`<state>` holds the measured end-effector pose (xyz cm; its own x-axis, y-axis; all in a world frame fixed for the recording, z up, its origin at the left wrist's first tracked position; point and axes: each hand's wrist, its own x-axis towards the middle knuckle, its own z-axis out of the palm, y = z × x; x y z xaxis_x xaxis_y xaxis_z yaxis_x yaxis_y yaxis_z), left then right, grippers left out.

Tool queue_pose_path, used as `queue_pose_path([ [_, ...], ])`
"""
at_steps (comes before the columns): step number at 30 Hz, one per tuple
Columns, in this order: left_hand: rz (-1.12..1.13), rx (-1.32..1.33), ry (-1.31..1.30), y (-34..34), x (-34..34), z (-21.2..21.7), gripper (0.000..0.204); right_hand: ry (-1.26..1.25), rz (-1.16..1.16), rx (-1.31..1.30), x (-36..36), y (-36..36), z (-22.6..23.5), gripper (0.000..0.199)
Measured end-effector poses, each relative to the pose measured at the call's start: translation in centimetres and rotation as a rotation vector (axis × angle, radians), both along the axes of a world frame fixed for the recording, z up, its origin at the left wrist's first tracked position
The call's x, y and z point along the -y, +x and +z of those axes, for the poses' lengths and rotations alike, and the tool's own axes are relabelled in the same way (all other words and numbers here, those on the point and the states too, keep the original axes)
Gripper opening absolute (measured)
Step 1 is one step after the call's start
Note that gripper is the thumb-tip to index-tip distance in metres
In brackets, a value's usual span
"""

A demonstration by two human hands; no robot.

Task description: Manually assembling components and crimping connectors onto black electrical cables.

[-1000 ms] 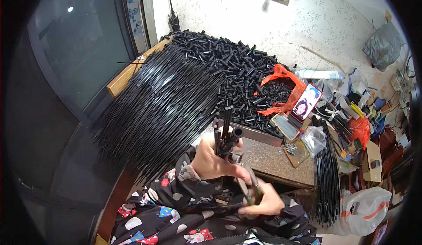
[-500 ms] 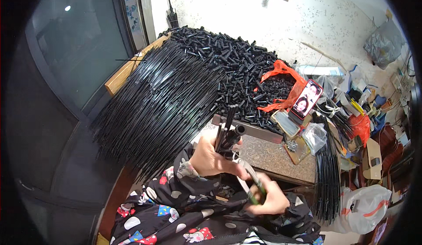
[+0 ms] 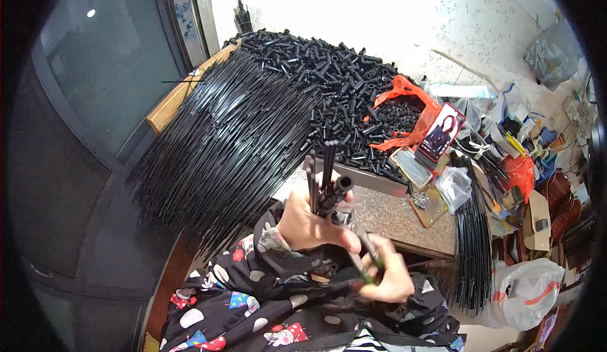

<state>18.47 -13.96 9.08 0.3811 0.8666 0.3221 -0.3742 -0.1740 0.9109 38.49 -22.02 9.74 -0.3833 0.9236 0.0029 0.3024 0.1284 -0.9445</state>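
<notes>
My left hand (image 3: 308, 224) grips a small bundle of thin black rods (image 3: 324, 174) that stick upward, with a short black tube (image 3: 341, 185) at their side. My right hand (image 3: 387, 276) is closed on a slim tool with a green handle (image 3: 365, 255), its tip pointing up into the bundle. Both hands sit close together above my lap, in patterned dark sleeves. A large fan of long black rods (image 3: 234, 131) lies on the table to the left. Behind it is a heap of short black tubes (image 3: 335, 80).
An orange plastic bag (image 3: 411, 115) with small black parts lies right of the heap. A stone-look slab (image 3: 404, 216) sits before me. Another bunch of black rods (image 3: 473, 244) hangs at the right, by cluttered boxes, bags and a white sack (image 3: 521, 289). A dark window is at the left.
My hands have stayed together over my lap; the right hand dropped slightly and shifted right with the tool, while the bundle in the left hand tilted a little.
</notes>
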Motion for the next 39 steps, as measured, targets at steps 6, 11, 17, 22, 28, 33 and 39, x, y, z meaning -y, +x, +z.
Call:
queue_pose_path([
  [6, 0.096, -0.097, 0.184, -0.1, -0.3, 0.9, 0.061, 0.387, -0.106, 0.208, 1.0, -0.8, -1.1, 0.036],
  [11, 0.143, -0.150, 0.086, 1.4, 0.6, 2.3, 0.044, -0.279, 0.253, -0.327, 0.7, 1.1, -0.5, 0.045],
  [17, 0.145, -0.177, 0.042, 1.4, 1.0, 3.1, 0.036, -0.649, 0.392, -0.412, 0.1, 2.0, 0.4, 0.055],
  [22, 0.129, -0.208, -0.013, 2.1, 1.1, 3.6, 0.033, -0.478, 0.250, -0.215, 0.7, 1.6, -0.6, 0.049],
  [28, 0.304, -0.187, -0.058, 5.6, 0.2, -0.2, 0.030, -0.521, 0.003, -0.304, 1.8, -0.1, -6.4, 0.013],
  [33, 0.348, -0.183, -0.031, 6.1, -1.0, -3.4, 0.035, -0.318, -0.232, -0.157, -0.3, 1.2, -7.5, 0.022],
  [39, 0.174, -0.165, 0.038, 7.8, -1.8, -4.2, 0.043, 0.436, -0.753, 0.593, -9.8, 16.7, -12.5, 0.015],
])
